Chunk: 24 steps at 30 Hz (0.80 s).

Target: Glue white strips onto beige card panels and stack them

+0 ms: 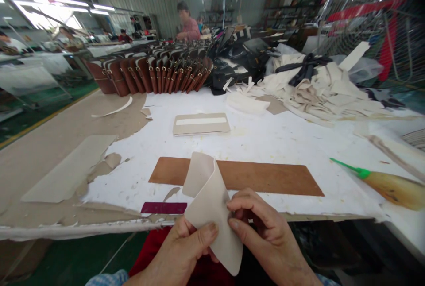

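A beige sheet of leather or board (215, 202), folded over on itself with rounded corners, is held up above the table's front edge. My left hand (189, 246) grips its lower left part, thumb on the front face. At its right edge, the thumb and fingers of my right hand (262, 233) are pinched together on the sheet's margin. Behind the sheet a long brown leather strip (268, 177) lies flat, partly hidden by it. A short dark purple strip (164, 207) is near the table edge, left of the sheet.
Further back lie beige panels (201, 125) bearing a white strip. A glue bottle (392, 186) with a green nozzle rests at right. Brown buckled bags (159, 71) stand in a row behind, beside heaped cloth scraps (318, 84). A person (189, 27) is beyond.
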Each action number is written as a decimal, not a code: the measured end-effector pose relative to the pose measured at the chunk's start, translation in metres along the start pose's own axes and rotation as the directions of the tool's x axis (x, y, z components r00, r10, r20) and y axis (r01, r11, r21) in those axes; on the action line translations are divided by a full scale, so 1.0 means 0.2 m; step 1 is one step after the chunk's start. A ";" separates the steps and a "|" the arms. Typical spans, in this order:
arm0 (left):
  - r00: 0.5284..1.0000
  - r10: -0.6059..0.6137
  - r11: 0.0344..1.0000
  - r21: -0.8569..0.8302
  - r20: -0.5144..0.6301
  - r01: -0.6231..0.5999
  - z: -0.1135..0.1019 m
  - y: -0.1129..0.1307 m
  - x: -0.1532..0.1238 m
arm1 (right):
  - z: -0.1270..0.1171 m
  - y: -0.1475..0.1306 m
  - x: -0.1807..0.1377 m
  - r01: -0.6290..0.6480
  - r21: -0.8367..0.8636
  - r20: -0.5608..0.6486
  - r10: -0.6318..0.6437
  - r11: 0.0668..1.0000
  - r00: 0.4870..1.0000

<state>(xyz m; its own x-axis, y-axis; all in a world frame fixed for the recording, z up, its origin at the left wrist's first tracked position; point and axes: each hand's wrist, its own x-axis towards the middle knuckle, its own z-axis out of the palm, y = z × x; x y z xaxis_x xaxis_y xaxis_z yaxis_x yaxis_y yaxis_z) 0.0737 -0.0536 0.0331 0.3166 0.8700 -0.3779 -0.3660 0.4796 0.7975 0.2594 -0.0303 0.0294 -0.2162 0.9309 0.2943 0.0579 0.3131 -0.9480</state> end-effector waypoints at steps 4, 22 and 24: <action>0.998 0.014 0.999 -0.049 0.054 -0.012 0.01 0.00 0.02 | 0.00 -0.02 0.01 -0.019 0.006 0.026 0.019 1.000 0.999; 0.996 0.090 0.994 -0.055 0.003 -0.090 -0.01 -0.10 0.07 | 0.00 0.01 -0.01 0.002 0.004 0.059 -0.002 1.000 0.998; 0.995 0.096 0.995 -0.028 -0.019 -0.097 -0.03 -0.11 0.08 | 0.00 0.01 -0.02 0.020 -0.027 0.042 -0.019 0.999 0.999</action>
<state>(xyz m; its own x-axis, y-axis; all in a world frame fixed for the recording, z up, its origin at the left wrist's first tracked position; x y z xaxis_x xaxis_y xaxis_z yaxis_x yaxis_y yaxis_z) 0.0820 -0.0507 0.0064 0.2635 0.9142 -0.3079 -0.4193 0.3960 0.8170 0.2606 -0.0328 0.0264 -0.2576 0.9162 0.3070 0.0800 0.3369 -0.9381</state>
